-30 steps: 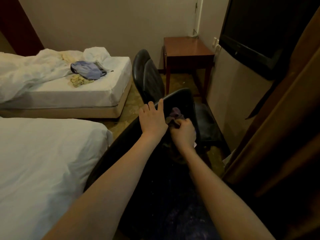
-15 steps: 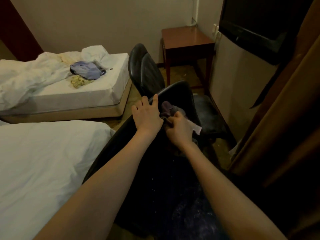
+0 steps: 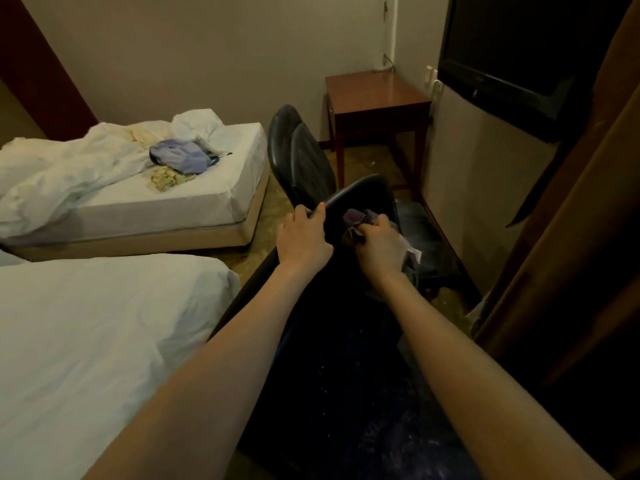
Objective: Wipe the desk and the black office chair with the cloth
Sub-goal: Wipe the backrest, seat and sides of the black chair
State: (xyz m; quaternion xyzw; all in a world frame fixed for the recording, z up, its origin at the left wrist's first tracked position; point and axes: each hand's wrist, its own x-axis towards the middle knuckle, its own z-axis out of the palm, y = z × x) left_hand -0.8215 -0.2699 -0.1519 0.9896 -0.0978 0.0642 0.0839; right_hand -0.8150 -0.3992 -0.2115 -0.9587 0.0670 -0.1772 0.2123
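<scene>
**Dim bedroom, both hands on a black chair**

Two beds fill the left side of the room: the near bed (image 3: pixel 86 341) with a smooth white sheet, and the far bed (image 3: pixel 221 199) with rumpled bedding and a blue-grey bundle (image 3: pixel 180 158) lying on it. Just right of the far bed, two more dark chairs (image 3: pixel 304 157) stand one behind the other.

In the middle, the left hand (image 3: pixel 304 242) grips the top edge of the black office chair (image 3: pixel 363 197), its fingers (image 3: pixel 317 210) curled over the rim of the backrest. The chair stands between the near bed and the right wall, directly below the camera.

The cloth (image 3: pixel 356 218), purplish and bunched, sits against the inner face of the backrest. The right hand (image 3: pixel 381 249) clenches it from below, fingers wrapped tightly around the fabric, touching the chair.

Further back, a wooden counter (image 3: pixel 377 93) stands in the corner, well apart from both hands. A dark television (image 3: pixel 519 46) hangs on the right wall, and a brown curtain (image 3: pixel 571 237) drapes along the right edge.
</scene>
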